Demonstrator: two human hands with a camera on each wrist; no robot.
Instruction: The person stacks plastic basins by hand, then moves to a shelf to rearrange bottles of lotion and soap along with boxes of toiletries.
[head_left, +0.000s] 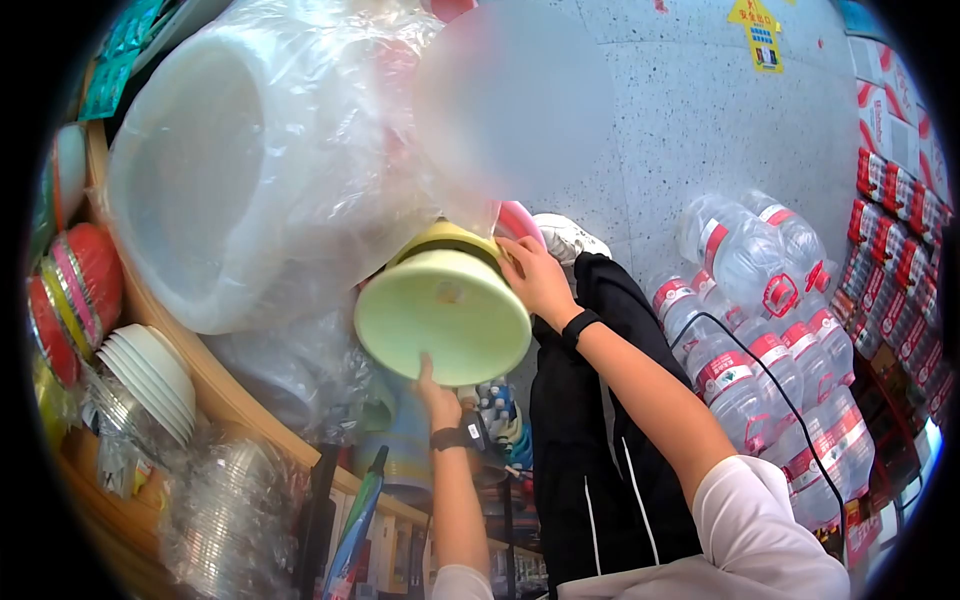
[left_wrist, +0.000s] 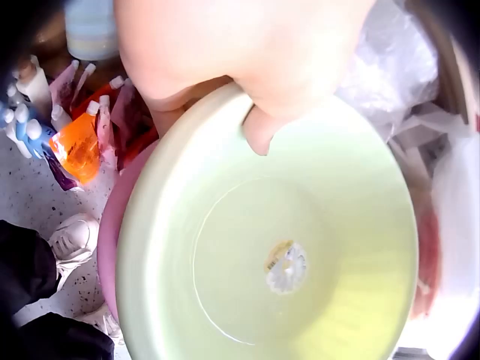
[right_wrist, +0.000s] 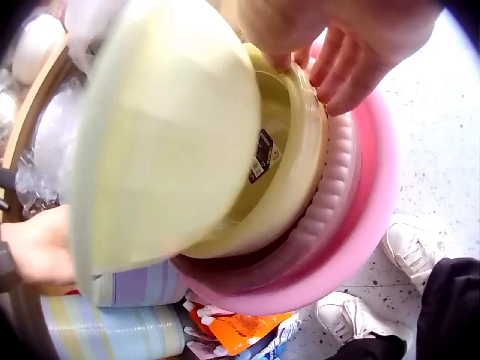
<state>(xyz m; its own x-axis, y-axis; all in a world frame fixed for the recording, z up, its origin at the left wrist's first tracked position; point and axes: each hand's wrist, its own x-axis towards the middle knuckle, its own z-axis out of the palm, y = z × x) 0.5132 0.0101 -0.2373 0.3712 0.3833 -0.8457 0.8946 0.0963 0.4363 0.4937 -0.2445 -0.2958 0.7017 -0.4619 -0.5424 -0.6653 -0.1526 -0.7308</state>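
Observation:
A pale green plastic basin [head_left: 440, 320] is tilted toward the head camera, a small round sticker on its inner bottom. My left hand [head_left: 438, 403] pinches its near rim; in the left wrist view the thumb [left_wrist: 261, 133] lies inside and the other fingers are mostly hidden behind the rim. Behind it is a yellow basin [right_wrist: 300, 180] with a dark label inside. The right hand [right_wrist: 349, 52] grips the yellow basin's rim, its fingers curled over the edge. The yellow basin sits nested in a ribbed mauve basin [right_wrist: 330, 184] and a larger pink basin [right_wrist: 379, 187].
Large plastic-wrapped translucent tubs [head_left: 190, 180] stand beside the basins. Along the left, a wooden shelf edge [head_left: 200, 365] fronts stacked white bowls [head_left: 150, 380]. Big water bottles [head_left: 730, 375] crowd the floor at right, a black cable across them. Pouches [left_wrist: 79, 154] lie beyond the basins.

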